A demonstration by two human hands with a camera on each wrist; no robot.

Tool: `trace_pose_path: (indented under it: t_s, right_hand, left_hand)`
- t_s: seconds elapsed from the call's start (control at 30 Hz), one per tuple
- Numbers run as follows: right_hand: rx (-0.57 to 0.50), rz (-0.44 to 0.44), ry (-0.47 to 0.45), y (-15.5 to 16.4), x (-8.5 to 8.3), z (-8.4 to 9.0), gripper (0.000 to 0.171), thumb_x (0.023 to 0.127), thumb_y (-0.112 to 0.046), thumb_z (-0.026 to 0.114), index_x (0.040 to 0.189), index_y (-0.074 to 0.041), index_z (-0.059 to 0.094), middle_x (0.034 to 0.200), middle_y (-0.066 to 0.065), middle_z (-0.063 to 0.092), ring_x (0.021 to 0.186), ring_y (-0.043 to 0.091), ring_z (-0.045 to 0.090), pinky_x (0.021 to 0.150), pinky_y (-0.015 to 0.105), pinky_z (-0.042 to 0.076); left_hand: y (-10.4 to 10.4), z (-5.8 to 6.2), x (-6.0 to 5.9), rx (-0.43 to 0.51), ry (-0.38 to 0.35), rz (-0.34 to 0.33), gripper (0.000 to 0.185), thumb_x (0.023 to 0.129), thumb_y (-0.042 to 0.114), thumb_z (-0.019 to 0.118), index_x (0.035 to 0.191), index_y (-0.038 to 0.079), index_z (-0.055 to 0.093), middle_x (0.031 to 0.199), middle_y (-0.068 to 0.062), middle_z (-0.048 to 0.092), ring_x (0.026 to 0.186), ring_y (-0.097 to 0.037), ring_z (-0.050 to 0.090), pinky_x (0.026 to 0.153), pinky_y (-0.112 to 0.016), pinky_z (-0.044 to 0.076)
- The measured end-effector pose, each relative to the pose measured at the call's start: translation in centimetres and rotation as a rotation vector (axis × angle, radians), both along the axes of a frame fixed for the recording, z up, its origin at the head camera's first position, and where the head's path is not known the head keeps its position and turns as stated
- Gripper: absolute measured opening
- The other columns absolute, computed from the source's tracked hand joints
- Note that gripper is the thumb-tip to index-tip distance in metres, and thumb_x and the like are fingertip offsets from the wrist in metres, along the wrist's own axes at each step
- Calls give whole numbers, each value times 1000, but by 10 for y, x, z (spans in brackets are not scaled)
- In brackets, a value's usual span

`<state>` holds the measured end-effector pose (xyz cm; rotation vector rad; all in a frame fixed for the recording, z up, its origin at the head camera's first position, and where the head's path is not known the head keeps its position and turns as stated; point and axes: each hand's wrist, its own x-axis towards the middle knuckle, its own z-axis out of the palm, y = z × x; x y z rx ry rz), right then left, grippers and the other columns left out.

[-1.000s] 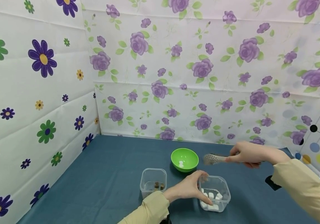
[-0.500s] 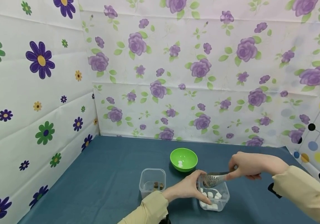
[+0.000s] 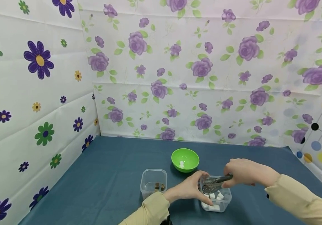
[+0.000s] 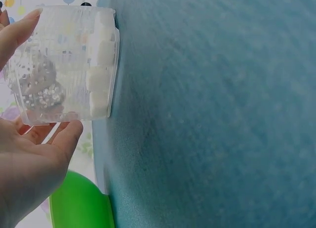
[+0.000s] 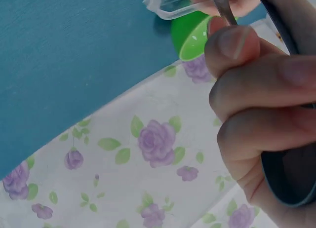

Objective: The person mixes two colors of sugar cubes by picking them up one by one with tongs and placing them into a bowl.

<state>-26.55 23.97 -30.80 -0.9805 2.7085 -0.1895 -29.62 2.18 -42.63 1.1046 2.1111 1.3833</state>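
My left hand [image 3: 185,188] grips a clear plastic container [image 3: 226,203], thumb on the near side and fingers on the far side. White marshmallow-like pieces [image 3: 213,208] lie along its bottom. My right hand [image 3: 246,172] holds metal tongs [image 3: 212,187] with perforated heads and a dark handle. Those heads reach down inside the container, above the white pieces. Seen through the clear wall in the left wrist view, the two tong heads [image 4: 37,77] sit apart from the white pieces [image 4: 100,75]. In the right wrist view, curled fingers [image 5: 237,95] wrap the tongs' handle.
A green bowl [image 3: 192,165] with a few white pieces inside stands behind the container. To the left is a second clear container [image 3: 147,187] holding small brown pieces [image 3: 159,187]. A blue cloth [image 3: 110,175] covers the table, with flowered sheets [image 3: 161,115] behind and beside it.
My right hand has moved left and down, carrying the tongs from beside the bowl into the container. My left hand keeps its grip in the same place.
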Motion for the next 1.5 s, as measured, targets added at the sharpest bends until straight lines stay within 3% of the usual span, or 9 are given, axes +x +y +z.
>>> trace_pose_path:
  t_s: [0.3, 0.7, 0.9, 1.37, 1.5]
  right_hand:
    - [40, 113, 224, 1, -5, -18, 26, 79, -37, 69, 62, -24, 53, 50, -13, 32, 39, 1, 27, 39, 20, 23]
    - [41, 159, 299, 4, -8, -29, 31, 78, -35, 70, 59, -24, 48, 48, -13, 30, 37, 0, 26, 37, 19, 21]
    - [4, 152, 264, 6, -9, -32, 35, 79, -32, 69, 56, -24, 44, 47, -13, 27, 37, 0, 23, 38, 19, 19]
    - [-27, 66, 103, 13, -6, -28, 28, 80, -36, 67, 59, -26, 52, 46, -12, 33, 34, -1, 28, 36, 19, 23]
    - [-24, 69, 114, 13, -6, -25, 29, 81, -37, 67, 59, -26, 51, 46, -13, 32, 35, -1, 25, 37, 19, 21]
  left_hand:
    - [-1, 1, 0, 5, 4, -17, 71, 77, 14, 74, 135, 12, 33, 131, 4, 35, 111, -7, 40, 84, -25, 40]
    - [-2, 1, 0, 8, -7, -13, 70, 77, 12, 73, 135, 15, 34, 131, 2, 35, 110, -8, 41, 83, -26, 41]
    - [-1, 2, 0, 4, -10, -8, 70, 77, 12, 73, 135, 15, 34, 132, 0, 35, 107, -7, 42, 81, -26, 41]
    - [1, 0, 1, -5, -30, -2, 71, 77, 13, 73, 136, 11, 33, 129, 1, 37, 106, -6, 42, 79, -27, 42]
    - [1, 1, 1, -5, -33, 0, 71, 77, 13, 73, 136, 11, 33, 130, 0, 36, 108, -6, 41, 80, -28, 42]
